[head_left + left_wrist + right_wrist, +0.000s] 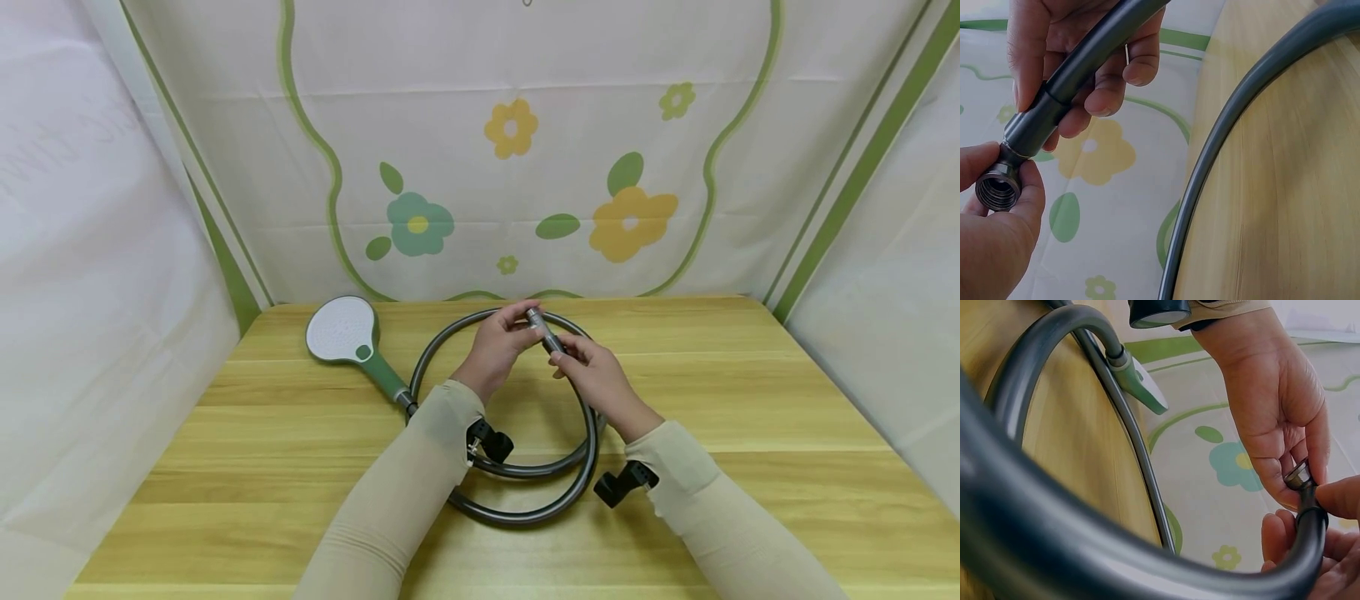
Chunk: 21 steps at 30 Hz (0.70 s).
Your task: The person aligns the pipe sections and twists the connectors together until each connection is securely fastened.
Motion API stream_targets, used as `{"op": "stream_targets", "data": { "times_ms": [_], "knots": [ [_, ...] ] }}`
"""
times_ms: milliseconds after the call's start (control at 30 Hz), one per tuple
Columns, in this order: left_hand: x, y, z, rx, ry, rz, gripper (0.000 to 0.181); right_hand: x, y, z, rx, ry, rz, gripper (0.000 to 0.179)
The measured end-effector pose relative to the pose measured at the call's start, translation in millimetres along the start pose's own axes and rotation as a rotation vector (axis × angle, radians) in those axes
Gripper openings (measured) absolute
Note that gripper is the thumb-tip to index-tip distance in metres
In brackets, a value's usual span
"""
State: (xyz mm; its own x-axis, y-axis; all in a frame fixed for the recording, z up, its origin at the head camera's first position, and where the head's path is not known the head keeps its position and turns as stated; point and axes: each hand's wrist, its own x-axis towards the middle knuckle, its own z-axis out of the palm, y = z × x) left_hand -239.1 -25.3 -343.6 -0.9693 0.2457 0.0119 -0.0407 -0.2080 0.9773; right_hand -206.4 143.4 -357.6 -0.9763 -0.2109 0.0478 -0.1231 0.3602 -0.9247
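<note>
A dark grey shower hose (517, 518) lies looped on the table, with one end raised between both hands. My left hand (498, 350) pinches the metal threaded nut (1007, 169) at that end between thumb and fingers; its open mouth shows inner threads. Just behind the nut, my right hand (596, 379) grips the hose's dark end sleeve (1030, 128). In the left wrist view the hose's raised stretch crosses in front of the right fingers. A green-handled shower head (341, 329) with a white face lies at the left, joined to the hose's other end.
The wooden table (750, 517) runs back to a white cloth wall (450, 50) printed with flowers. More white cloth stands at both sides. Black camera mounts (491, 442) sit at both wrists, close above the hose loops.
</note>
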Motion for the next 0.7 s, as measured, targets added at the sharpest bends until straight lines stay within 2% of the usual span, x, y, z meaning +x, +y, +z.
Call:
{"op": "stream_targets", "data": {
  "times_ms": [433,567,700],
  "knots": [
    [-2.1,1.4,0.1,0.01,-0.005,-0.002,0.046,0.3,1.1,-1.5,0.045,-0.037,0.008,0.041],
    [-1.8,1.1,0.0,0.011,0.002,-0.003,0.046,0.8,2.7,-1.6,0.011,-0.04,0.001,0.043],
    [-1.7,1.0,0.0,0.003,0.003,-0.006,0.047,0.8,4.5,-1.5,-0.084,-0.026,-0.012,0.049]
  ]
}}
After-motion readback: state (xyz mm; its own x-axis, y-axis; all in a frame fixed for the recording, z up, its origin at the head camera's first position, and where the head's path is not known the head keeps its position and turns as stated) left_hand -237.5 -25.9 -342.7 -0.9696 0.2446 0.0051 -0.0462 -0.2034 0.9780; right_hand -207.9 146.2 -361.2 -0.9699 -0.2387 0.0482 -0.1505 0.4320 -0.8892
